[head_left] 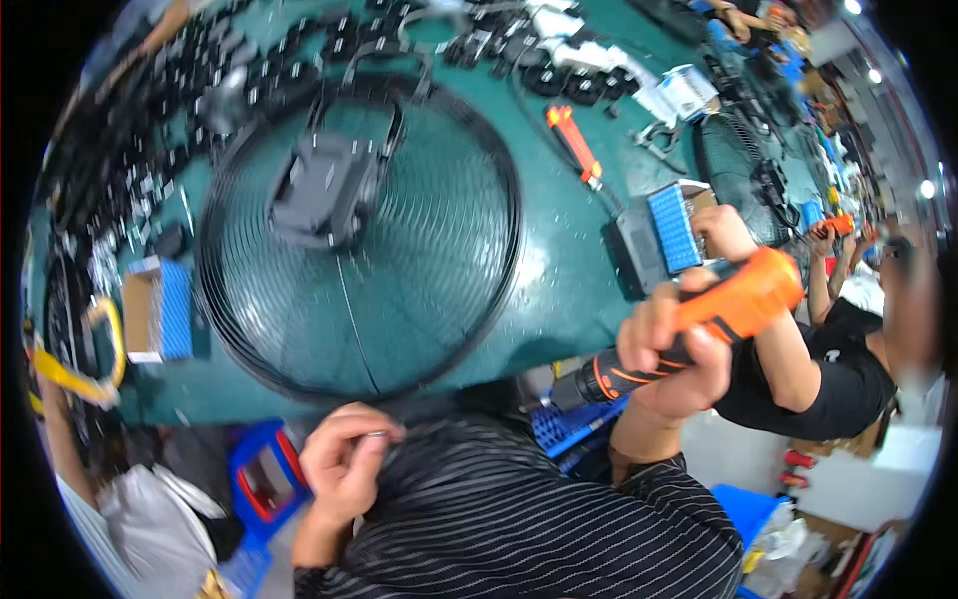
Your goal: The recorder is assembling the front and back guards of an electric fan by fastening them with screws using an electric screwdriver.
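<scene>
My right hand (667,351) is wrapped round an orange and black cordless screwdriver (743,299), held up past the table's front edge with its dark nose pointing down and left. My left hand (344,459) is low in front of my striped shirt, near the table's edge. Its fingers are pinched together, and a small shiny bit shows at the tips, too small to name. Ahead of it lies a large round black wire fan guard (439,240) on the green table (559,270). A dark grey box-shaped housing (324,195) sits on the guard, left of its middle.
Blue and white cartons stand at left (177,309) and right (671,228). Near the right carton are a black power adapter (637,250) and an orange tool (574,145). Black parts (289,50) crowd the back. A co-worker in black (818,384) is at right, with an arm near the right carton.
</scene>
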`<state>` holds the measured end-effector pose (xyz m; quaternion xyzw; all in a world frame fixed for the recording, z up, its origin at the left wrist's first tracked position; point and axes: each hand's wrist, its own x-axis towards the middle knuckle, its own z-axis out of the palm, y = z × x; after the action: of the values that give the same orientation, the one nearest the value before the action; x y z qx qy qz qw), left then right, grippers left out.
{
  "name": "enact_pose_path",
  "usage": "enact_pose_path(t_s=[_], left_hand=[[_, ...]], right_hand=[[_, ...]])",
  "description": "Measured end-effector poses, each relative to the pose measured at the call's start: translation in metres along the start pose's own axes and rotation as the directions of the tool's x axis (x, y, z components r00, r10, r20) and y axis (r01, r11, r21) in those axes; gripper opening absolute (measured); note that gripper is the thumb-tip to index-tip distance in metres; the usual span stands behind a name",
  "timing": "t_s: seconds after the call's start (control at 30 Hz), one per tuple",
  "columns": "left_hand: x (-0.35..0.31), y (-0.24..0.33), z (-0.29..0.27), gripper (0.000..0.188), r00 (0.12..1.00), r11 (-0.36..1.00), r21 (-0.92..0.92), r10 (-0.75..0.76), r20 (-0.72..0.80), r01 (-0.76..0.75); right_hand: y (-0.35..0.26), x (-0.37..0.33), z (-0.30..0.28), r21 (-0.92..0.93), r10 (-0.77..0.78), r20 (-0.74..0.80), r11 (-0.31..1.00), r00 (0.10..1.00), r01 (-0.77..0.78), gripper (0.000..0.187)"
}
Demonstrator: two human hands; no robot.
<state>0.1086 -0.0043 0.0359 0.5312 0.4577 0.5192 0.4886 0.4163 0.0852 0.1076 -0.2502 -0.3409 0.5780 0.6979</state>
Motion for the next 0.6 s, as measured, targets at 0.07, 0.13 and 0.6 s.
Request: enact_pose_path(t_s=[0.07,0.13,0.6], left_hand=[[0.003,-0.010,0.029,0.010,0.979,0.997,-0.069,-0.018,0.201,0.033],[0.013,-0.018,0.047,0.008,0.961,0.993,-0.106,-0.018,0.277,0.049],[0.032,-0.020,0.066,0.017,0.982,0.997,0.023,0.064,0.177,-0.069]], right_hand=[[0.003,-0.005,0.011,0.086,-0.081,0.059,0.993,0.995,0.076,0.044],[0.009,-0.004,0.019,0.173,-0.131,0.137,0.979,0.982,0.106,0.047],[0.015,-0.005,0.014,0.086,-0.149,0.262,0.988,0.954,0.131,0.048]])
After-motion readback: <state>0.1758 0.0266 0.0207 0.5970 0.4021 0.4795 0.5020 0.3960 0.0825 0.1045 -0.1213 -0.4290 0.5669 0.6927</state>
